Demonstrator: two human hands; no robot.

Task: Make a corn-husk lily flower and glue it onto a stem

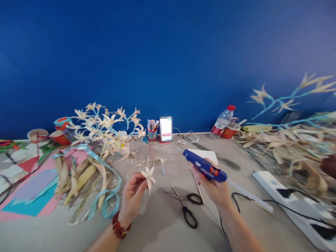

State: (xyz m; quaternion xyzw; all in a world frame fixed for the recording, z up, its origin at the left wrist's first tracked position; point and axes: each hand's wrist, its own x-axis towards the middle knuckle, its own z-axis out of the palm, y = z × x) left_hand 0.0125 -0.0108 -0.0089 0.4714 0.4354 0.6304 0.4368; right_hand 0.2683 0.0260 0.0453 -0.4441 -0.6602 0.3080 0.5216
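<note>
Flower [148,177] and glue gun [204,166] are the 2 things held, 1 in each hand, well apart above the table [157,231]. The left hand [133,194] pinches the flower between thumb and fingertips, its pale petals splayed and 1 long petal pointing to the near side. Whether it has a stem behind the fingers I cannot tell.

The right hand [214,189] is wrapped around the gun's grip, under the blue body; whether the trigger is pressed I cannot tell. The gun's long axis slants from far left to near right: its front end lies right of the flower and a little farther off, and points past it to the far left rather than at it. A glue stick [252,198] runs out behind the gun to the near right.

Between the 2 hands, scissors [183,199] lie on the table with blades parted and tips towards the left hand. Just beyond the flower lies a small bloom [162,161] on a blue stem. Blossom branches [109,123] stand farther left, beyond husks [84,173] and a blue ribbon [106,210]; a power strip [273,190] lies to the right.
</note>
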